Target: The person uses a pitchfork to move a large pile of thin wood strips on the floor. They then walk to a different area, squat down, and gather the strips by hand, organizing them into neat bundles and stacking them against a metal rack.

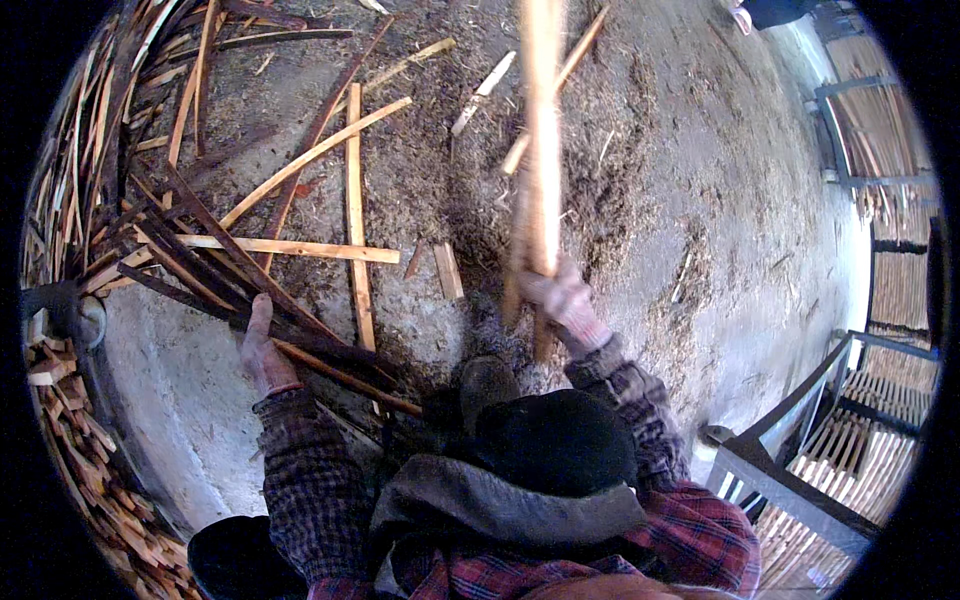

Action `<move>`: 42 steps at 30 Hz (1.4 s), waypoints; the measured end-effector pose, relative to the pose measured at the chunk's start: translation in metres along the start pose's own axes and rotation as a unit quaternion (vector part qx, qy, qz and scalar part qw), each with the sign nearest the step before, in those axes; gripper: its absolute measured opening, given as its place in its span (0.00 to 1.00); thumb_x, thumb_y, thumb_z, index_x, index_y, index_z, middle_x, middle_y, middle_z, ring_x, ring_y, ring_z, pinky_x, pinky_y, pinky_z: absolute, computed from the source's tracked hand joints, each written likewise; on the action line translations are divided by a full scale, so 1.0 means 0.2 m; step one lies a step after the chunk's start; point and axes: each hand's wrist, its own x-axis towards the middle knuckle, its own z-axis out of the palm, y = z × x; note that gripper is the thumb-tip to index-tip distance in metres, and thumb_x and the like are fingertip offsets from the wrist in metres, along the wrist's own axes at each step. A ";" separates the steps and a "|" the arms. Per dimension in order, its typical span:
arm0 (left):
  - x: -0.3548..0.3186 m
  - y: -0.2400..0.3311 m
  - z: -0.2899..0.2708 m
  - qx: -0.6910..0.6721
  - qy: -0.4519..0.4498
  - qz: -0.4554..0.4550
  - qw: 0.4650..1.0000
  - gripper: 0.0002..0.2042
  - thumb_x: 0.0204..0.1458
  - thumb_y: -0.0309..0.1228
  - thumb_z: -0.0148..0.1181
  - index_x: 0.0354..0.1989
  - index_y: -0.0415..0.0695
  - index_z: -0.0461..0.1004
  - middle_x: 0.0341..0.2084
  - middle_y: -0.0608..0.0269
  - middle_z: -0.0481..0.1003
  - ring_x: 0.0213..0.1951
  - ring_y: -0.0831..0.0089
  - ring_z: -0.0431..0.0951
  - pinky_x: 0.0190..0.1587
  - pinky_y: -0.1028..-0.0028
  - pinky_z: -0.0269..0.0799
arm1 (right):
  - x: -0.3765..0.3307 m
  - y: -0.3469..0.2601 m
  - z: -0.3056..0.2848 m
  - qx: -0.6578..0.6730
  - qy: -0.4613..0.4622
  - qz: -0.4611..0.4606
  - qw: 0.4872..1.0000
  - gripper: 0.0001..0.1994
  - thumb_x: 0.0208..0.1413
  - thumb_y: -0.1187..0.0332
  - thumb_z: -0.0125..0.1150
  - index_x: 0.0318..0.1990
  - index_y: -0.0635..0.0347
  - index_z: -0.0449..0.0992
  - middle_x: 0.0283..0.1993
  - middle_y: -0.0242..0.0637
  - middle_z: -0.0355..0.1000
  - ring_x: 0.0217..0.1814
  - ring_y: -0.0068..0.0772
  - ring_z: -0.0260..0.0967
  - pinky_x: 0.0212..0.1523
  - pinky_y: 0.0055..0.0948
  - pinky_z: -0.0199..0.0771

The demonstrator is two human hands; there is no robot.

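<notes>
My right hand [562, 300] is closed around the near end of a long pale wooden strip [543, 150], which stretches away from me past the top of the head view and is smeared by motion. On the left, my left hand [266, 352] grips a bundle of dark wooden strips [315, 335], its thumb showing and its other fingers mostly hidden. The dark strips fan out to the far left and cross a lighter strip [355, 220] lying on the floor.
A heap of long strips [85, 170] fills the far left. Short wood pieces [85, 430] are stacked at the near left. Sawdust and chips cover the floor [660, 200]. Metal racks [800, 490] with slatted wood stand at the right. A short offcut [447, 271] lies between my hands.
</notes>
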 end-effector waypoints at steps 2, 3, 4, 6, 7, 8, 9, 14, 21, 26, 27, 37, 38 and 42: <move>-0.02 0.01 0.01 -0.048 -0.007 -0.018 0.999 0.20 0.46 0.37 0.60 0.46 0.37 0.69 0.39 0.62 0.72 0.38 0.68 0.72 0.42 0.69 0.69 | 0.13 -0.32 0.16 -0.150 0.084 -0.160 0.972 0.14 0.47 0.66 0.57 0.42 0.54 0.70 0.25 0.36 0.67 0.24 0.28 0.70 0.19 0.29 0.72; -0.02 -0.02 0.06 -0.076 -0.024 -0.037 0.996 0.20 0.47 0.35 0.60 0.46 0.35 0.69 0.41 0.62 0.71 0.40 0.69 0.72 0.44 0.69 0.68 | 0.17 -0.33 0.27 -0.333 0.195 -0.286 0.877 0.14 0.49 0.64 0.55 0.43 0.57 0.67 0.25 0.36 0.67 0.22 0.29 0.69 0.18 0.31 0.72; -0.01 -0.01 0.08 -0.081 -0.042 -0.041 0.995 0.20 0.48 0.37 0.58 0.47 0.36 0.69 0.41 0.61 0.70 0.40 0.69 0.71 0.44 0.69 0.68 | 0.21 -0.37 0.41 -0.483 0.288 -0.397 0.726 0.15 0.50 0.63 0.54 0.44 0.59 0.65 0.25 0.35 0.67 0.20 0.30 0.68 0.17 0.33 0.72; 0.01 -0.01 0.05 -0.082 -0.056 -0.043 0.994 0.20 0.51 0.39 0.55 0.48 0.39 0.68 0.41 0.61 0.70 0.40 0.69 0.71 0.44 0.68 0.68 | 0.19 -0.58 0.71 -0.414 0.111 -0.402 0.809 0.16 0.53 0.62 0.51 0.45 0.62 0.63 0.24 0.36 0.66 0.17 0.33 0.68 0.14 0.43 0.69; 0.01 -0.02 0.06 -0.084 -0.069 -0.049 0.993 0.20 0.52 0.41 0.53 0.49 0.40 0.67 0.41 0.60 0.70 0.41 0.68 0.71 0.45 0.68 0.68 | 0.07 -0.68 0.78 -0.393 0.012 -0.334 0.857 0.18 0.52 0.61 0.51 0.46 0.62 0.63 0.25 0.38 0.65 0.19 0.37 0.68 0.16 0.47 0.68; -0.05 0.02 0.10 -0.140 -0.082 -0.096 0.982 0.20 0.53 0.40 0.53 0.49 0.40 0.67 0.40 0.61 0.70 0.40 0.69 0.71 0.44 0.68 0.68 | -0.06 -0.77 0.87 -0.366 -0.078 -0.250 0.893 0.20 0.52 0.59 0.51 0.48 0.63 0.63 0.26 0.41 0.65 0.21 0.40 0.69 0.18 0.51 0.68; -0.10 0.07 0.16 -0.197 -0.095 -0.142 0.965 0.19 0.53 0.40 0.52 0.49 0.40 0.67 0.40 0.62 0.70 0.40 0.69 0.71 0.44 0.69 0.68 | -0.16 -0.81 0.92 -0.545 0.006 -0.241 0.803 0.25 0.50 0.55 0.53 0.50 0.64 0.62 0.29 0.44 0.66 0.27 0.44 0.71 0.24 0.53 0.69; -0.01 0.04 0.09 0.001 0.032 -0.107 0.994 0.16 0.47 0.32 0.60 0.41 0.35 0.72 0.33 0.61 0.73 0.35 0.72 0.73 0.39 0.74 0.69 | 0.21 -0.96 0.54 -0.165 -0.340 -0.171 0.910 0.34 0.45 0.47 0.54 0.52 0.68 0.61 0.46 0.52 0.66 0.49 0.48 0.66 0.50 0.44 0.65; 0.02 0.00 0.21 0.044 0.012 0.114 0.992 0.21 0.40 0.27 0.65 0.43 0.34 0.68 0.33 0.60 0.73 0.32 0.71 0.72 0.37 0.74 0.70 | 1.04 -0.46 0.04 -0.322 0.219 0.213 0.896 0.48 0.31 0.43 0.66 0.58 0.65 0.55 0.55 0.54 0.61 0.57 0.52 0.60 0.56 0.39 0.61; 0.05 0.02 0.13 -0.015 0.025 -0.022 0.999 0.27 0.37 0.18 0.65 0.49 0.34 0.63 0.36 0.59 0.72 0.34 0.72 0.73 0.39 0.74 0.71 | 1.00 -0.37 -0.02 -0.001 0.048 0.154 0.987 0.27 0.35 0.64 0.65 0.46 0.67 0.68 0.39 0.46 0.71 0.40 0.37 0.70 0.35 0.34 0.72; 0.06 0.00 0.08 -0.032 0.031 -0.029 0.999 0.26 0.37 0.18 0.65 0.49 0.34 0.63 0.36 0.58 0.72 0.34 0.71 0.74 0.39 0.74 0.72 | 0.98 -0.24 0.04 0.001 0.049 0.142 0.989 0.24 0.36 0.67 0.64 0.44 0.66 0.69 0.38 0.44 0.71 0.38 0.33 0.69 0.31 0.32 0.72; -0.03 -0.05 0.07 -0.018 0.046 -0.116 0.992 0.21 0.46 0.33 0.56 0.46 0.31 0.67 0.44 0.53 0.70 0.47 0.66 0.70 0.52 0.69 0.65 | 0.96 -0.78 0.28 -0.294 -0.025 -0.532 0.793 0.29 0.33 0.73 0.61 0.51 0.52 0.66 0.38 0.35 0.70 0.38 0.38 0.71 0.37 0.34 0.71; -0.02 -0.13 0.01 -0.012 0.031 -0.088 0.996 0.22 0.44 0.34 0.57 0.46 0.31 0.68 0.41 0.52 0.71 0.44 0.66 0.71 0.50 0.68 0.67 | 1.09 -0.84 0.30 -0.350 -0.051 -0.540 0.764 0.31 0.32 0.73 0.61 0.52 0.52 0.65 0.41 0.35 0.69 0.40 0.37 0.70 0.38 0.34 0.71; -0.15 -0.16 0.07 -0.107 0.122 -0.128 0.978 0.23 0.40 0.21 0.62 0.47 0.31 0.63 0.33 0.51 0.73 0.31 0.67 0.76 0.34 0.71 0.76 | 1.42 -0.98 0.53 -0.521 -0.078 -0.615 0.587 0.41 0.26 0.61 0.67 0.57 0.52 0.60 0.55 0.40 0.61 0.56 0.36 0.60 0.51 0.36 0.65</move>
